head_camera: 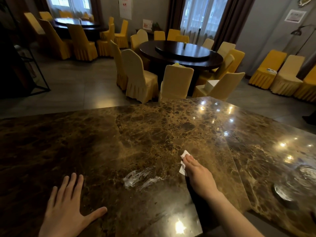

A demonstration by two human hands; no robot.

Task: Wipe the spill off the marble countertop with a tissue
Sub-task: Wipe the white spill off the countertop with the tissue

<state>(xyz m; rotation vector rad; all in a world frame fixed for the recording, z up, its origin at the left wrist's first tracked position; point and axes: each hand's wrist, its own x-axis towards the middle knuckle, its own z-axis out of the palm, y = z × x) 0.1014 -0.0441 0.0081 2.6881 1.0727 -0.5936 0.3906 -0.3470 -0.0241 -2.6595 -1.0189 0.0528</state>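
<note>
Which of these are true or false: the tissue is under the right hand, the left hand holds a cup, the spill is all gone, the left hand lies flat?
1. The tissue is under the right hand. True.
2. The left hand holds a cup. False: it holds nothing.
3. The spill is all gone. False: a wet white smear remains on the countertop, left of the tissue.
4. The left hand lies flat, fingers spread. True.

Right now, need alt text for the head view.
A person's right hand presses a white tissue flat on a brown marble countertop, just right of a whitish smeared spill; the left hand rests flat, fingers spread. Behind: round dining tables and yellow-covered chairs.
</note>
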